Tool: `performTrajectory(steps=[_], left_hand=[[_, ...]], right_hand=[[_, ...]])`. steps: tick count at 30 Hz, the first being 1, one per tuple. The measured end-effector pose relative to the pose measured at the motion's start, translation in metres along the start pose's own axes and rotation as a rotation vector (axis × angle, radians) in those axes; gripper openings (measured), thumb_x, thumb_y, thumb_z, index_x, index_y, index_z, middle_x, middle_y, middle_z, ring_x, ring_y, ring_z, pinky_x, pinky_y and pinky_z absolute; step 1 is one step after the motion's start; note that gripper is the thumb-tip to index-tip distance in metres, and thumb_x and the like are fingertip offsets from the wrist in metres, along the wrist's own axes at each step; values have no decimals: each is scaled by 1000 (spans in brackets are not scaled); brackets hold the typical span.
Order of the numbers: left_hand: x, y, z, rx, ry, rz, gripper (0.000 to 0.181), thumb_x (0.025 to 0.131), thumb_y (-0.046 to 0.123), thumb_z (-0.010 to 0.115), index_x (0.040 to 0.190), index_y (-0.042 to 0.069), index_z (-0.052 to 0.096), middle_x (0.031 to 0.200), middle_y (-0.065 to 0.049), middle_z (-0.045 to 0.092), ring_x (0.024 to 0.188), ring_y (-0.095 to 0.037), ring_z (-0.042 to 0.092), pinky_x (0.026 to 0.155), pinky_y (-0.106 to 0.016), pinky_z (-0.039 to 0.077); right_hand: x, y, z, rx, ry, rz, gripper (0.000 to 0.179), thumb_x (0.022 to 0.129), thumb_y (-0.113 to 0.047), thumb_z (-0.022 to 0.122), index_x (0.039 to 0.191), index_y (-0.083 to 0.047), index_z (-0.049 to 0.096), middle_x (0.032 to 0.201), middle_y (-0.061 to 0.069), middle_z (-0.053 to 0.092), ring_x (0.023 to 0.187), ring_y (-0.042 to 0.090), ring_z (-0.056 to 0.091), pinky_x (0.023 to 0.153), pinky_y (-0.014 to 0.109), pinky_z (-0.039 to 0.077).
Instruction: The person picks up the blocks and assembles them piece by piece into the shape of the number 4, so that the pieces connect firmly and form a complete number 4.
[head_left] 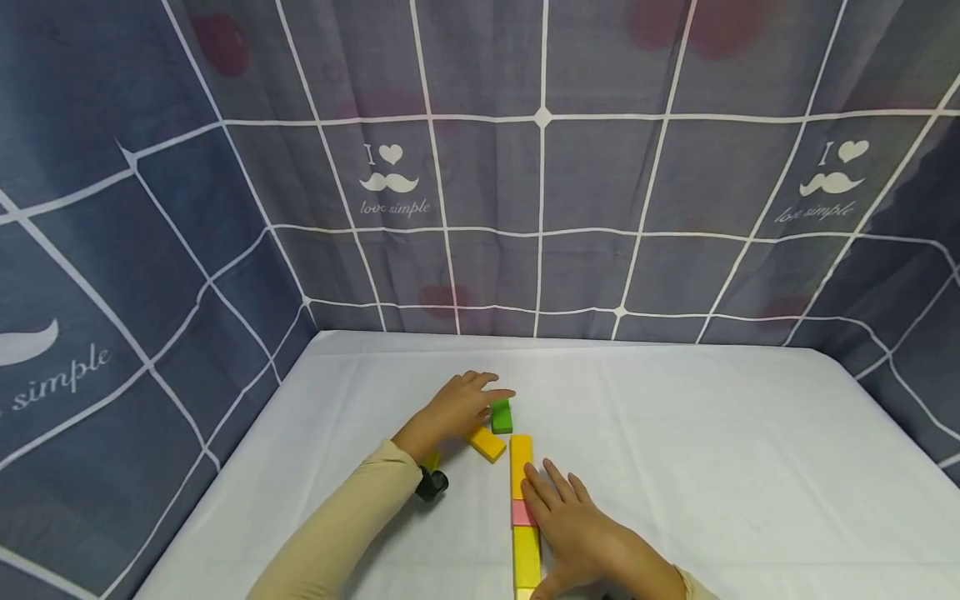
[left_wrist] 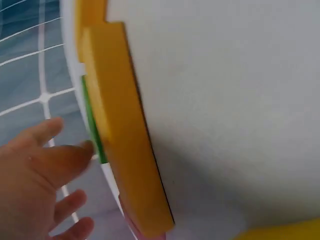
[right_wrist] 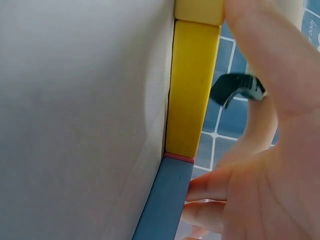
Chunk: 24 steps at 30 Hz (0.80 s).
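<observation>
My left hand [head_left: 459,407] reaches over a green block [head_left: 502,417], its fingers spread loosely. Close by, a loose orange-yellow block [head_left: 487,443] lies at an angle. In the left wrist view, an orange-yellow block [left_wrist: 125,132] stands in front of a green block [left_wrist: 93,120], with my thumb near its end. My right hand [head_left: 577,527] rests along a straight row of blocks, fingers extended: an orange-yellow block [head_left: 521,467], a pink block [head_left: 523,512] and a yellow block [head_left: 527,557]. The right wrist view shows a blue-grey block [right_wrist: 165,200] below a yellow block [right_wrist: 192,90], fingertips touching the row.
A white cloth covers the table [head_left: 712,450]. Under the left wrist, another yellow block [head_left: 431,460] shows partly beside the black wrist camera [head_left: 432,483]. Dark checked curtains [head_left: 487,183] hang behind the table and at both sides.
</observation>
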<state>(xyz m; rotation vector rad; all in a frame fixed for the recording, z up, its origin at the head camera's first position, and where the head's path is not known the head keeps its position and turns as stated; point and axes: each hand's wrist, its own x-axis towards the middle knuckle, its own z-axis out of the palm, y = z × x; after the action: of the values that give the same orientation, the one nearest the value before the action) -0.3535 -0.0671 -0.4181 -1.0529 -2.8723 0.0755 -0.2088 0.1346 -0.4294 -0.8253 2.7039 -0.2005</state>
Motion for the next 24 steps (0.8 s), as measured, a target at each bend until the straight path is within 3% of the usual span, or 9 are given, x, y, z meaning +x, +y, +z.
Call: performTrajectory(steps=[3, 7, 15, 19, 24], left_hand=[[11, 1, 4, 130, -40, 58, 45, 90, 16, 64, 130, 34, 56, 139, -1, 51, 123, -24, 50, 102, -41, 45], [17, 5, 5, 226, -31, 107, 35, 89, 21, 66, 122, 32, 62, 132, 1, 56, 121, -20, 53, 101, -38, 46], [11, 4, 4, 330, -17, 113, 37, 86, 37, 67, 120, 24, 62, 123, 6, 62, 119, -16, 53, 104, -34, 43], [2, 1, 0, 342, 34, 103, 36, 87, 42, 64, 119, 26, 62, 120, 9, 65, 124, -16, 50, 106, -34, 41], [-21, -2, -9, 245, 175, 101, 29, 86, 36, 67, 113, 26, 64, 113, 8, 67, 121, -19, 53, 102, -35, 43]], right_hand=[[0, -1, 0, 11, -1, 1, 125, 54, -72, 75, 148, -6, 28, 159, 14, 16, 146, 38, 9, 113, 61, 18], [0, -1, -1, 8, -7, 5, 125, 54, -72, 75, 149, -7, 28, 159, 13, 16, 147, 38, 8, 113, 61, 18], [1, 0, -1, 21, -20, 10, 126, 53, -72, 75, 149, -6, 28, 159, 15, 15, 146, 38, 7, 113, 62, 17], [2, 1, -1, 25, -27, 13, 126, 53, -72, 75, 149, -7, 27, 159, 14, 15, 146, 38, 8, 113, 62, 17], [1, 1, 0, 35, -14, -1, 126, 53, -71, 76, 149, -5, 27, 159, 15, 15, 146, 41, 7, 113, 61, 17]])
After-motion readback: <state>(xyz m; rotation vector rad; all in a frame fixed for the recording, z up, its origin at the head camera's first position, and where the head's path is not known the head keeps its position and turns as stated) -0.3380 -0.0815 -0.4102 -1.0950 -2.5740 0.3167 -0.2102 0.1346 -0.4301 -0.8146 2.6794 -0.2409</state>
